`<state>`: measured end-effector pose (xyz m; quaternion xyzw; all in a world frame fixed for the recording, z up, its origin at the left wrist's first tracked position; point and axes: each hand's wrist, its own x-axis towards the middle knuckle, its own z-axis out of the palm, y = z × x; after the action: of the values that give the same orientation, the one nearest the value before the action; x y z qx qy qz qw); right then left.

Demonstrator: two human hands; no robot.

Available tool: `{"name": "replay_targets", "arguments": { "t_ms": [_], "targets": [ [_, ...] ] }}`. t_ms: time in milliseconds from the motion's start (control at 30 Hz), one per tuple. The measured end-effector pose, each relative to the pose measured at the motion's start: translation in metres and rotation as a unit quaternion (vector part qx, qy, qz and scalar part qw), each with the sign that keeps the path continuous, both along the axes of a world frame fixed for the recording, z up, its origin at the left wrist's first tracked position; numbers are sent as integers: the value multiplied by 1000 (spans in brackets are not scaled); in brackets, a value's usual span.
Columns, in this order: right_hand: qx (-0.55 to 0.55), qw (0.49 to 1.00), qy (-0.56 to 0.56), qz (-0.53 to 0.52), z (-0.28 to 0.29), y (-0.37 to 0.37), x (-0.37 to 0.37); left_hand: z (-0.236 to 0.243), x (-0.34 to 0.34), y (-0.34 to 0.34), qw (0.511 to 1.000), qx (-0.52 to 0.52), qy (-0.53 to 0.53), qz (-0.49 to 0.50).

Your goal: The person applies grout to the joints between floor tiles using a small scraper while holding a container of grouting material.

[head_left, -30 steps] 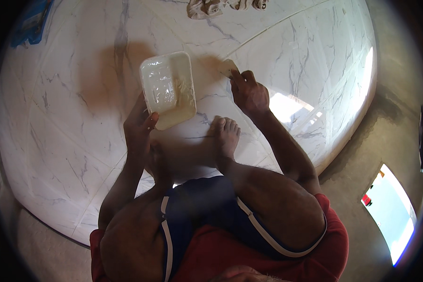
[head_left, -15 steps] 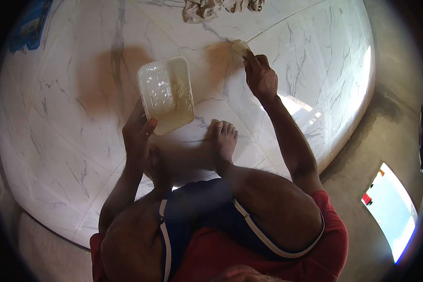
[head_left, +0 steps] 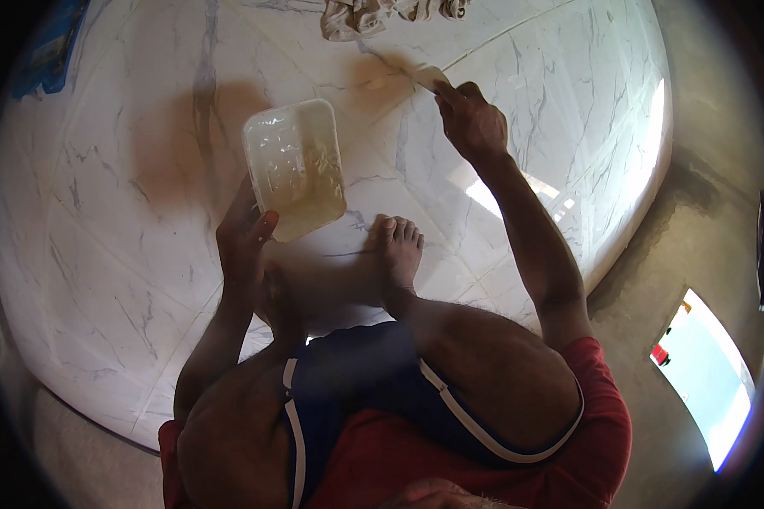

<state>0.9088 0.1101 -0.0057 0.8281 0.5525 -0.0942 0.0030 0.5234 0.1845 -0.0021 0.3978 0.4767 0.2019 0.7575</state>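
My left hand [head_left: 244,246] grips a translucent white rectangular plastic tub [head_left: 301,199] by its near left corner, thumb over the rim. The tub is tilted so that its inside shows, with pale wet smears and a yellowish-beige film. Farther away and to the right, my right hand [head_left: 474,123] is closed on a small flat whitish piece [head_left: 433,78], like a scraper. Its free edge is at the marble-patterned tile floor [head_left: 373,102], near a joint line between tiles. Whether it presses on the floor cannot be told.
A crumpled beige cloth [head_left: 386,17] lies on the tiles at the far edge. Something blue and plastic [head_left: 53,55] is at the upper left. My bare foot [head_left: 401,246] rests between my hands. At the right, a bright pane-like patch [head_left: 706,373] appears beside grey concrete [head_left: 654,246].
My right hand has turned slightly and shifted a little, with the whitish piece edging up and left. The tub and my left hand sit slightly farther left in the picture, as the whole view shifts.
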Motion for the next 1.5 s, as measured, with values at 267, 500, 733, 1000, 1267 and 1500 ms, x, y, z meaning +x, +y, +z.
{"name": "replay_targets", "arguments": {
  "t_ms": [267, 500, 733, 1000, 1267, 1500],
  "targets": [
    [-28, 999, -11, 18, 0, -25, -9, 4, -6, 2, 1000, -1, -2, -2],
    [-6, 999, -40, 0, 4, -4, 18, -2, -4, 2, 1000, -7, -11, 1],
    [-36, 999, -14, 15, 2, -20, 34, 1, -4, 2, 1000, -8, 3, -10],
    [71, 997, 11, -15, -22, -18, 53, -3, -1, 0, 1000, -17, 0, -1],
    [30, 999, 18, -3, -18, -44, 51, -2, -4, 0, 1000, -11, -10, 15],
    [51, 999, 12, 3, -18, -8, 51, -4, 6, -4, 1000, -12, -19, 3]
  ]
}}
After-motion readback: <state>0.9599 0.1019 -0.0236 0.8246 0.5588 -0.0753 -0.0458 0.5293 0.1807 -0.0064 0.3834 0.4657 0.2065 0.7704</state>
